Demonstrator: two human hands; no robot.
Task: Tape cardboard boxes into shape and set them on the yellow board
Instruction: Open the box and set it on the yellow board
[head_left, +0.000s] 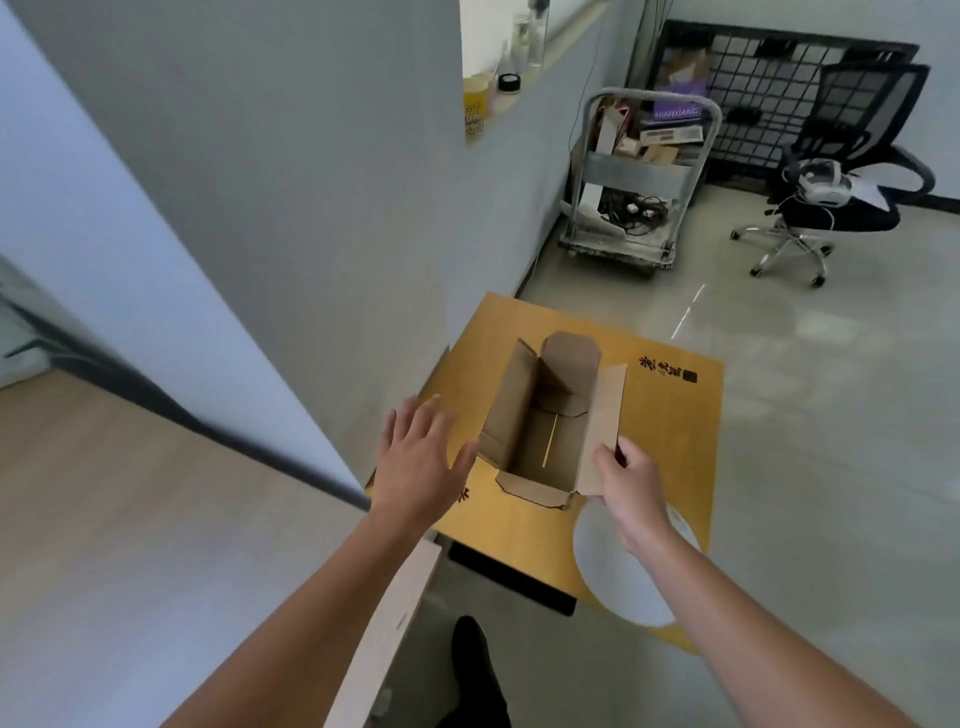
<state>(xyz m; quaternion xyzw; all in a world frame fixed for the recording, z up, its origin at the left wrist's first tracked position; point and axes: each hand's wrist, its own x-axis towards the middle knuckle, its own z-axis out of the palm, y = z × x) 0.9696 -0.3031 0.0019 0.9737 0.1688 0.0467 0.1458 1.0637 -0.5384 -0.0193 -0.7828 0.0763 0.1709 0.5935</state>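
While the pale wooden bench (130, 519) fills the lower left, the left hand (423, 457) reaches past its edge with fingers (421, 415) straight and spread, holding nothing. Its thumb is just beside the left wall of the cardboard box (524, 441); whether they touch cannot be told. The box stands open-topped on the yellow board (670, 441), flaps up, a slit of light along its bottom seam. The right hand (631, 488) pinches the near end of the right flap — thumb inside, fingers curled behind. Farther right, a cluttered trolley (639, 176) and an office chair (841, 171) stand on the floor.
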